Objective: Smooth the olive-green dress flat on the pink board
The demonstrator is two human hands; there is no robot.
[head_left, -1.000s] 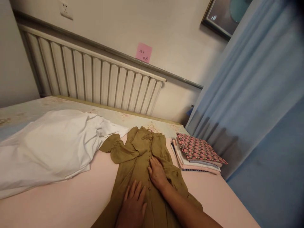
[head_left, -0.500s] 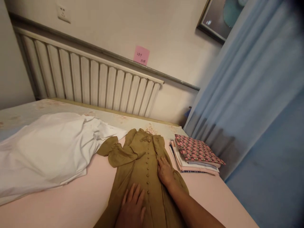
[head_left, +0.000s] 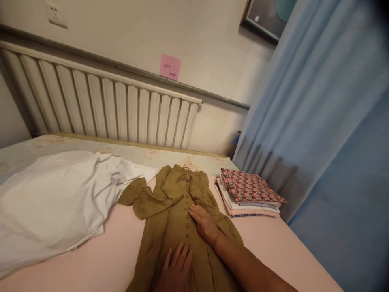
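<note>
An olive-brown dress (head_left: 170, 227) with a row of covered buttons and a small bow at the neck lies front up on the pink bed cover. Its left-side sleeve is spread out towards a white garment, its cuff pointing left. My left hand (head_left: 176, 267) lies on the lower front of the dress at the bottom of the view, fingers outstretched. Farther up, my right hand (head_left: 205, 225) rests flat on the cloth beside the button row, fingers extended. Neither hand grips the fabric. The dress's lower end runs out of view.
White cloth (head_left: 54, 194) lies loosely bunched on the left. A folded stack topped by a red patterned cloth (head_left: 252, 185) sits on the right, near a blue curtain (head_left: 291, 142). Behind the bed are a radiator (head_left: 121, 109) and a pink note (head_left: 170, 67) on the wall.
My right hand has slid left and slightly down the dress front to the button row. My left hand has shifted a little right and down. The view has turned slightly right.
</note>
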